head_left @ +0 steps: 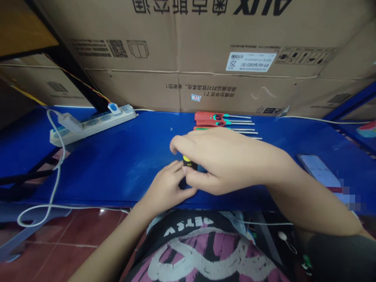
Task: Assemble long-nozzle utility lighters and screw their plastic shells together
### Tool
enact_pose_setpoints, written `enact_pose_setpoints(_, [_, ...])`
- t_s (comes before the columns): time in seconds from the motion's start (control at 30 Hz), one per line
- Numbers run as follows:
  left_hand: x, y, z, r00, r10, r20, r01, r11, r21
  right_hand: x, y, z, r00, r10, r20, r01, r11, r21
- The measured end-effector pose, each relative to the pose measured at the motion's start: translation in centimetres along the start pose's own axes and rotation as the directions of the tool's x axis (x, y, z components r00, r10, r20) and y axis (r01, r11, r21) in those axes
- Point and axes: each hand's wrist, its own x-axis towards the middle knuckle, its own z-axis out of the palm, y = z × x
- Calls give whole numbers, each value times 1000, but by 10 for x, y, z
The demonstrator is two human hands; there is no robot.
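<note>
— Grip first: what sits in it?

— My right hand (232, 156) has thumb and fingers closed narrowly on a black-and-yellow piece (190, 163), one piece only, low over the worktop (141, 164). It pinches from the three o'clock side, I judge, to leave room for the other hand opposite.

— And my left hand (167, 186)?

— It comes in from seven o'clock, fingers low beside the piece, probably to steady it. I cannot tell whether they hold anything; the right hand hides the contact.

— Other things, counted from that piece?

— Red-handled tools (207, 117) lie at one o'clock, with at least five metal rods (244, 124) pointing to three. They look grouped so as to lie within reach. The right hand covers some, so I can't give a full count.

— Beyond those?

— One power strip (98, 124) at ten o'clock, carrying two plugs, presumably set aside to spare the middle. One phone (317, 168) at three o'clock. One large cardboard box (176, 58) stands at twelve, behind everything.
</note>
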Motion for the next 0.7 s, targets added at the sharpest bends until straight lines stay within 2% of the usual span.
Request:
enact_pose_setpoints(0.23, [3, 2, -2, 999, 33, 40, -35, 997, 68, -5, 1, -7, 999, 16, 37, -18, 998, 58])
enact_pose_setpoints(0.37, [2, 1, -2, 996, 80, 37, -82, 994, 75, -9, 4, -9, 997, 74, 30, -74, 997, -10])
enact_pose_setpoints(0.53, [3, 2, -3, 991, 113, 68, -116, 993, 38, -13, 7, -11, 997, 39, 74, -47, 993, 109])
enact_pose_setpoints(0.7, [2, 0, -2, 990, 137, 42, -139, 989, 58, -14, 5, -11, 992, 114, 60, -114, 993, -11])
